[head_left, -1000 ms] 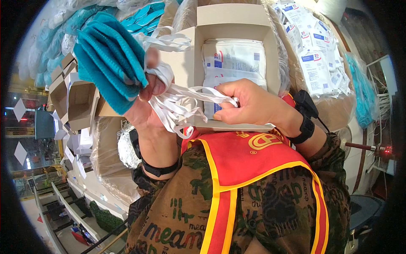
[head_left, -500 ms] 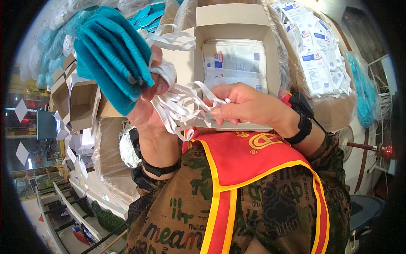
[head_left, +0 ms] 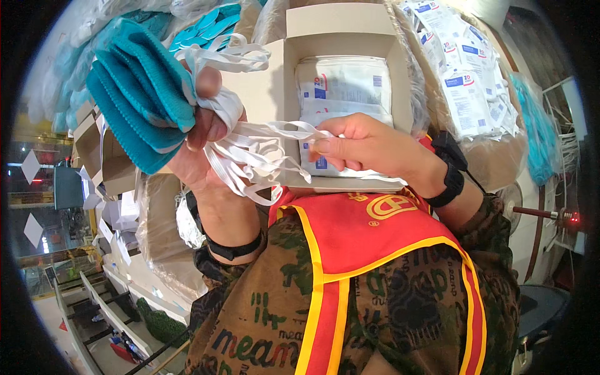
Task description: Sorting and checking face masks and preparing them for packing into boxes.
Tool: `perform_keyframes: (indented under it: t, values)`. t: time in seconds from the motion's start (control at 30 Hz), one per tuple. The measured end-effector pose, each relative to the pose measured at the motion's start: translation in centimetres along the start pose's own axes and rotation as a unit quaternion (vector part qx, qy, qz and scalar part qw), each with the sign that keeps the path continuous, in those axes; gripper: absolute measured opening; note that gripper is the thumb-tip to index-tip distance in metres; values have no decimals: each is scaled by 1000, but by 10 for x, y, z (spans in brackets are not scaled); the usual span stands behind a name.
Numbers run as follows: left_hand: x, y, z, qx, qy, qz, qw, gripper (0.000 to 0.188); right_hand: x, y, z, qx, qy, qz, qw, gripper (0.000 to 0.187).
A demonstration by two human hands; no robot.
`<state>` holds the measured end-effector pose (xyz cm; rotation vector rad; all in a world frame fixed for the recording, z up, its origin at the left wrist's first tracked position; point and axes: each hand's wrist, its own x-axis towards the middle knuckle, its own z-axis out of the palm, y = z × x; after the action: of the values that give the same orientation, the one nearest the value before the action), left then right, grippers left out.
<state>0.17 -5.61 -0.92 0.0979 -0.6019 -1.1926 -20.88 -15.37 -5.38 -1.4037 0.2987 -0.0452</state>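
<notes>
My left hand (head_left: 195, 165) is closed around a stack of folded teal face masks (head_left: 139, 94), raised at the left. From that grip hang several white elastic straps (head_left: 247, 172), looped and loose. Fingers and thumb of my right hand (head_left: 365, 147) pinch some of these straps and hold them stretched out to the right, with a loose end trailing below the hand. Behind my right hand stands an open carton (head_left: 340, 25) with flat white printed packets (head_left: 350, 75) inside.
More white packets (head_left: 465, 100) fill a lined box at the right. Beyond it hangs a bag of teal items (head_left: 533, 134). Other teal masks (head_left: 206, 28) lie in a box at the back left. Open cardboard boxes (head_left: 119, 159) stand at the left, near loose white papers (head_left: 128, 209).
My left hand has shifted left with the mask stack, which is now tilted a little differently. The pinched straps are drawn straighter between my hands, and a strap end now shows below my right hand.
</notes>
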Motion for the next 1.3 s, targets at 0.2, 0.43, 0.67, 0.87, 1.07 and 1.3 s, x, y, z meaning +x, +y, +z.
perform_keyframes:
  t: [0.2,0.43,0.67,0.87,1.07,1.3]
  values:
    - [6,-10,0,40,-26,7,999,34,7,13,12,54,-95,43,993,29]
    - [7,-1,-4,34,-9,-2,999,30,7,14,20,102,-128,35,986,26]
    - [-12,14,-18,78,-23,-53,995,31,-26,1,-4,146,-61,79,984,25]
    - [-32,5,19,230,58,-78,968,32,-42,-44,-10,33,-14,94,995,28]
    - [-19,4,63,657,-153,-208,708,42,-41,-59,-12,-8,-79,52,995,30]
    - [-36,8,57,824,-337,-150,431,52,-68,-57,-15,-285,-122,-26,950,28]
